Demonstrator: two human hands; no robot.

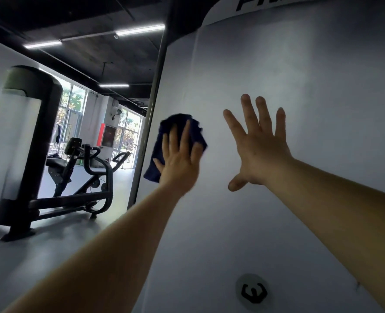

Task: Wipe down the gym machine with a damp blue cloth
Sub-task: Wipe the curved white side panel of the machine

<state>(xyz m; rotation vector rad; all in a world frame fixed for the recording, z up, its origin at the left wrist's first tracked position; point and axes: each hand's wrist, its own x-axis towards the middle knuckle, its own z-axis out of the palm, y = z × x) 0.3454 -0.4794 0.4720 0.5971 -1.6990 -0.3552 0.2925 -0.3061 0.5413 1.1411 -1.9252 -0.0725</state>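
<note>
Left hand (178,161) presses the blue cloth (178,141) flat against the gym machine's white panel (311,71), near its left edge, fingers (188,134) stretched over the fabric. Right hand (258,143) is splayed beside it, released, holding nothing. Further back, a black exercise machine (83,177) stands on the grey floor (51,249) before the windows (74,102).

Gym machine panel (300,75): smooth, matt white plastic; blue cloth (175,125): soft, napped dark fabric; edge post (152,105): glossy polished metal.

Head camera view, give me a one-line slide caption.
Left hand presses dark blue cloth against white gym-machine panel; right hand open.
</note>
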